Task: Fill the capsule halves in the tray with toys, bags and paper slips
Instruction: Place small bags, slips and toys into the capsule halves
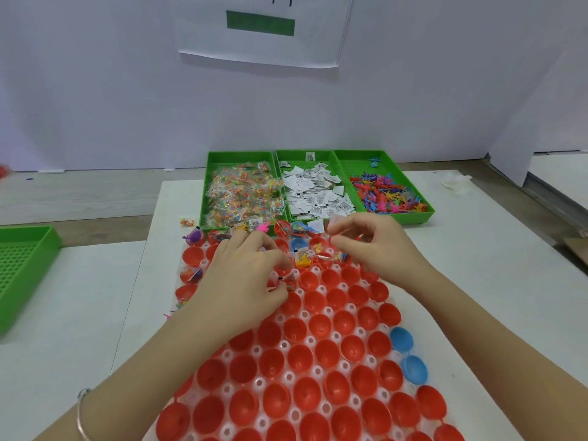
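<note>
A clear tray [288, 375] holds several red capsule halves [318, 324] and a few blue capsule halves [401, 338]. Halves in the far rows carry toys, bags and slips; the near rows are bare. My left hand [251, 275] hovers over the far left rows, fingers curled, pinching what looks like a small bag with a paper slip. Over the far right rows, my right hand [369, 246] pinches a small clear bag between thumb and fingertips. Behind the tray stand three green bins: bead bags [241, 192], paper slips [318, 192] and coloured toys [388, 192].
An empty green bin [22, 268] sits at the left edge of the table. A loose bead bag [187, 221] lies beside the tray's far left corner. A white wall with a paper sheet [261, 30] rises behind the bins.
</note>
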